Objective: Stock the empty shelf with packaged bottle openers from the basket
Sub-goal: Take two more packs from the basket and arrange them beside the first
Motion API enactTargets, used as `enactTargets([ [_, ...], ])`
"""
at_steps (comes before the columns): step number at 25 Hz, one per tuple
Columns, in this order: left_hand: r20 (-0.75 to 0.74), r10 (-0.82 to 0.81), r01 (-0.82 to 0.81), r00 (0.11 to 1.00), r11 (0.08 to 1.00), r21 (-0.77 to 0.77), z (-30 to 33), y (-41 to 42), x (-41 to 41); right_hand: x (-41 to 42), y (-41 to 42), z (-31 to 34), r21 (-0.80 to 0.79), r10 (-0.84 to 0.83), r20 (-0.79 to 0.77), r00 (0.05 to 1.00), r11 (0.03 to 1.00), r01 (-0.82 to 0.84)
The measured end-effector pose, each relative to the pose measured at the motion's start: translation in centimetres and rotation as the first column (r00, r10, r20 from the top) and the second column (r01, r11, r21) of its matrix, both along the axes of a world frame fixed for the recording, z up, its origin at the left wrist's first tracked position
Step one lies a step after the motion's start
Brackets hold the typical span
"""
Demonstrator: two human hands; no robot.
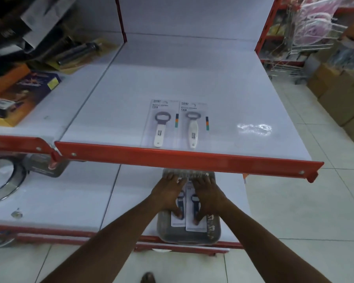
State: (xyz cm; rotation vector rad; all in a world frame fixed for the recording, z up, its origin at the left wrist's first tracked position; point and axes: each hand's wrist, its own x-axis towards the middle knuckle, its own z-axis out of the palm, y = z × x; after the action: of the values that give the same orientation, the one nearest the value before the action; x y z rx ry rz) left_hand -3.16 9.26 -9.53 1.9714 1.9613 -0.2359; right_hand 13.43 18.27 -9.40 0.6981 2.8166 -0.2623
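Observation:
Two packaged bottle openers with white handles lie side by side on the white upper shelf point(192, 78), the left pack point(161, 124) beside the right pack point(193, 127), both near the red front rail. Below, a clear basket point(189, 234) sits on the lower shelf and holds packs with dark-handled openers. My left hand point(169, 194) rests on the left pack in the basket point(177, 219), fingers spread over it. My right hand point(207, 196) lies the same way on the right pack in the basket point(195, 224). Whether either hand grips its pack is hidden.
The red front rail point(172, 158) overhangs the far end of the basket. Boxed goods point(25, 92) crowd the shelf to the left. A round metal lid point(2, 178) lies on the lower shelf at left. Cardboard boxes point(341, 94) stand on the tiled floor at right.

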Motion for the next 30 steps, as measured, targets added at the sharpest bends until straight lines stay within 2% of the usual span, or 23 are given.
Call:
enactTargets([
  [4, -0.074, -0.002, 0.006, 0.997, 0.999, 0.048, -0.6, 1.5, 0.2, -0.2, 0.6, -1.0, -0.012, -0.002, -0.095, 0.996, 1.0, 0.001],
  [7, -0.083, 0.03, -0.023, 0.996, 0.996, 0.084, 0.3, 1.2, 0.3, 0.1, -0.3, 2.1, -0.096, -0.14, -0.196, 0.971, 0.988, 0.123],
  [9, 0.102, 0.135, -0.147, 0.986, 0.981, 0.123, 2.6, -0.4, 0.7, 1.2, -1.4, 5.5, -0.226, -0.277, -0.257, 0.926, 0.949, 0.221],
  [11, 0.366, 0.25, -0.317, 0.896, 0.938, 0.136, 5.5, -2.9, 1.3, 2.7, -3.1, 8.7, -0.306, -0.353, -0.312, 0.882, 0.916, 0.258],
  [12, 0.423, 0.273, -0.359, 0.864, 0.923, 0.137, 7.1, -4.4, 1.7, 3.5, -4.2, 10.5, -0.331, -0.373, -0.33, 0.867, 0.906, 0.264],
  [16, 0.498, 0.265, -0.446, 0.826, 0.847, 0.289, 14.8, -9.6, 4.1, 6.1, -7.6, 18.6, -0.372, -0.395, -0.496, 0.773, 0.901, 0.222],
  [20, 0.699, 0.212, -0.628, 0.683, 0.658, 0.415, 25.5, -11.2, 4.9, 8.1, -8.3, 28.0, -0.449, -0.46, -0.721, 0.519, 0.88, 0.156],
  [22, 0.781, 0.124, -0.669, 0.612, 0.607, 0.428, 29.6, -10.6, 4.7, 8.5, -7.2, 31.3, -0.539, -0.514, -0.766, 0.387, 0.841, 0.05],
  [23, 0.806, 0.085, -0.676, 0.586, 0.601, 0.428, 30.8, -9.7, 4.5, 8.4, -6.3, 32.6, -0.535, -0.507, -0.788, 0.349, 0.845, 0.022],
  [25, 0.814, 0.03, -0.663, 0.581, 0.598, 0.451, 33.0, -7.2, 4.1, 8.0, -4.0, 34.9, -0.453, -0.442, -0.841, 0.313, 0.89, 0.04],
  [27, 0.828, 0.001, -0.652, 0.561, 0.617, 0.441, 34.1, -3.8, 3.3, 7.4, -0.9, 36.4, -0.467, -0.457, -0.844, 0.282, 0.884, 0.034],
  [30, 0.87, 0.002, -0.666, 0.493, 0.645, 0.375, 33.0, 2.7, 1.5, 5.4, 5.2, 36.0, -0.476, -0.469, -0.818, 0.333, 0.877, 0.067],
])
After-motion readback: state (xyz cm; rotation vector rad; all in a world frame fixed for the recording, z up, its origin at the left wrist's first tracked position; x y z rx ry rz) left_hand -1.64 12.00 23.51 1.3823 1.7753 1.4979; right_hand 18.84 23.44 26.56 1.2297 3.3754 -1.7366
